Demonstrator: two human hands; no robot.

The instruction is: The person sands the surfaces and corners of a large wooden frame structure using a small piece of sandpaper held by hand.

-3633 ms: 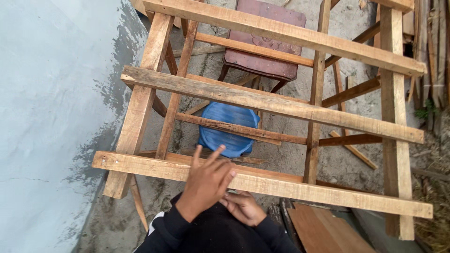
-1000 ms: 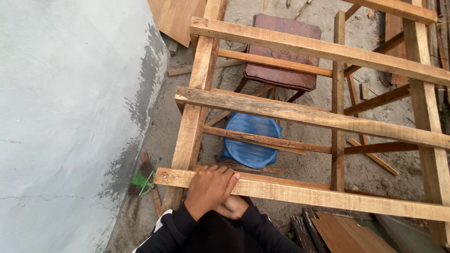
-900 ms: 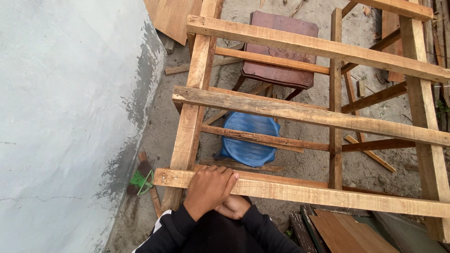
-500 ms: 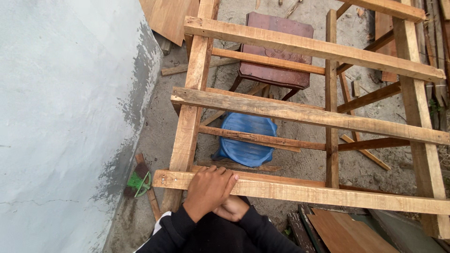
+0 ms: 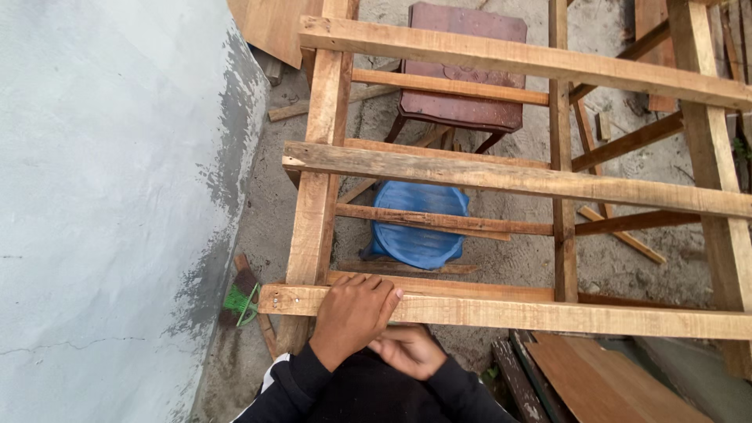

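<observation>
Both hands stay put since a second ago: left hand (image 5: 354, 315) flat on the nearest wooden rail (image 5: 548, 313), gripping nothing, right hand (image 5: 409, 350) loosely curled beneath, grip unclear

The left hand (image 5: 354, 317) is lying flat on the nearest wooden rail (image 5: 548, 313) of a rough timber frame (image 5: 317, 196), its fingers (image 5: 380, 291) curling over the rail's far edge. The right hand (image 5: 407, 350) is sitting just below those fingers, under the rail, loosely curled; nothing is showing in it. Beyond the fingertips, down through the frame, a blue plastic stool (image 5: 415, 235) is standing on the ground, a dark brown stool (image 5: 462, 66) farther on. Left of the fingers, a grey wall (image 5: 110, 196) is rising.
</observation>
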